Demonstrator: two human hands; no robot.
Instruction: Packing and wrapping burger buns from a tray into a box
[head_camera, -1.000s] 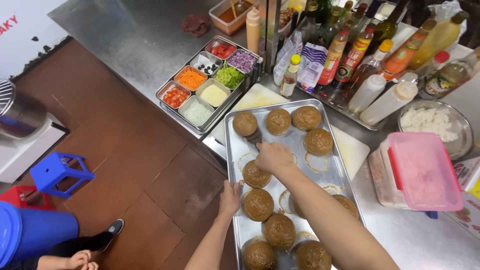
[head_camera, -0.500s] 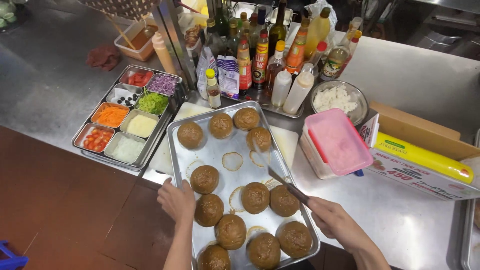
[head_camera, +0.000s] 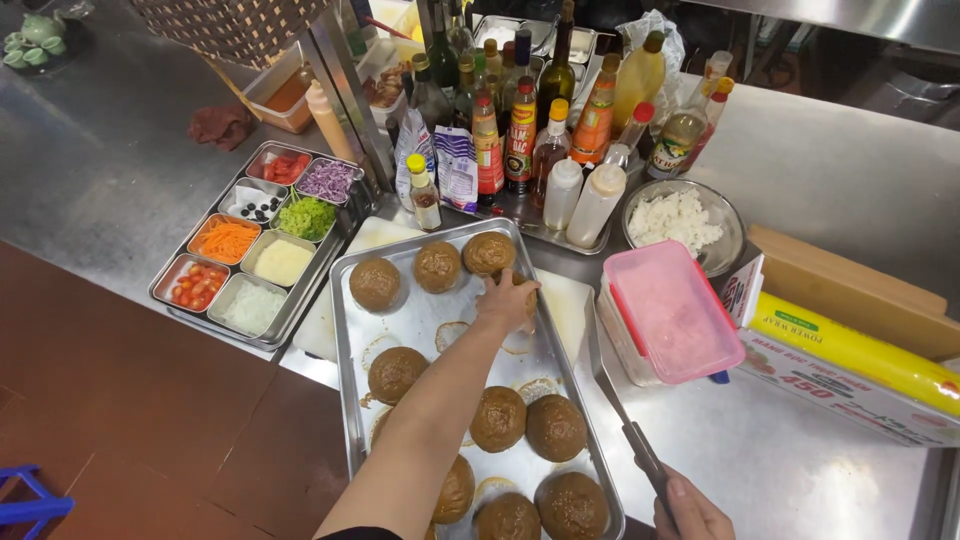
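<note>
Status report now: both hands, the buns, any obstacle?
Left hand on a bun at the tray far end. Right hand grips knife. Nothing blocks.

Steel counter (head_camera: 840, 190), baking tray (head_camera: 352, 330), condiment tray (head_camera: 170, 300), pink-lidded box (head_camera: 665, 310), wrap carton (head_camera: 850, 385)

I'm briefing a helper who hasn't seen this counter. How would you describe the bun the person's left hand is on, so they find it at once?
Start at the big metal baking tray of brown buns on the steel counter. Along its far edge sit three buns in a row; just below the rightmost of these, toward the tray's right rim, the left hand covers another bun. It is the only bun with a hand on it.
</note>
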